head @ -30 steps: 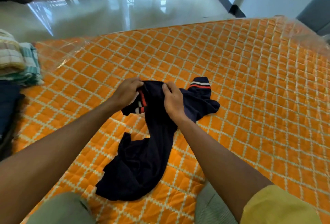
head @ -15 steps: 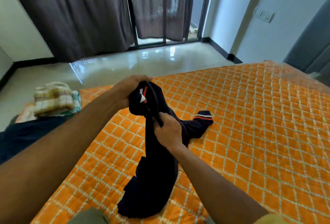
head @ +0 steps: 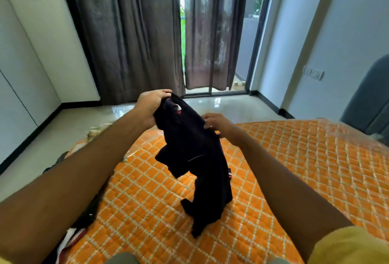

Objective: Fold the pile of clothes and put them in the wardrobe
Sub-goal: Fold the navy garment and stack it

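Dark blue cloth garment (head: 195,148) hung in the air over the orange bed cover with white criss-cross stitching (head: 294,169). Its long side ran up and down. The top end was far from the person and a little to the left. The bottom end was nearer and touched the bed cover. A bit of red and white trim showed near the top.

The left hand (head: 152,103) held the top end, its grip closed tight with fingers curled round the bunched cloth. The right hand (head: 219,125) was just beside it and lower, on the right edge of the garment. Its grip was a pinch of fingers and thumb on the cloth, though that hand looked blurry.

The bed cover spread wide and flat to the right of the garment. Its left edge was close, and loose dark clothes (head: 84,219) lay along that edge. Past the far edge was shiny pale floor (head: 69,122), then long grey curtains (head: 130,32). A small pale stack of folded cloth (head: 97,130), blurry, sat near the far left corner of the bed.
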